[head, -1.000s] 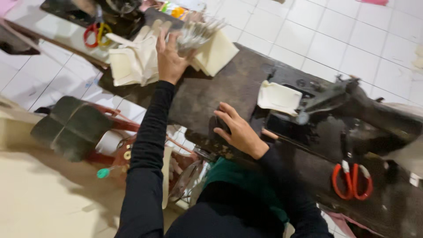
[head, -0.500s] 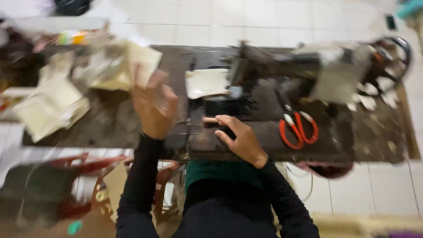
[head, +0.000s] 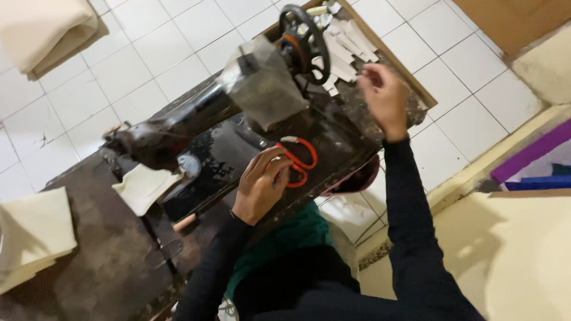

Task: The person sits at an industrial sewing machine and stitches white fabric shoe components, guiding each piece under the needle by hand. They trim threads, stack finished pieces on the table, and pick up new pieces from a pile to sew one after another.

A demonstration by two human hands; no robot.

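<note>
Fingers on red scissors

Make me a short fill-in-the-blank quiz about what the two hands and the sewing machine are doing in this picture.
1. The left hand rests on scissors with ____ handles.
2. The right hand reaches toward a pile of small ____ fabric strips.
3. The piece of cream fabric lies under the ____ end of the sewing machine.

Missing words: red; white; needle

Sewing machine – glossy black metal; scissors w/ smooth red plastic handles.
</note>
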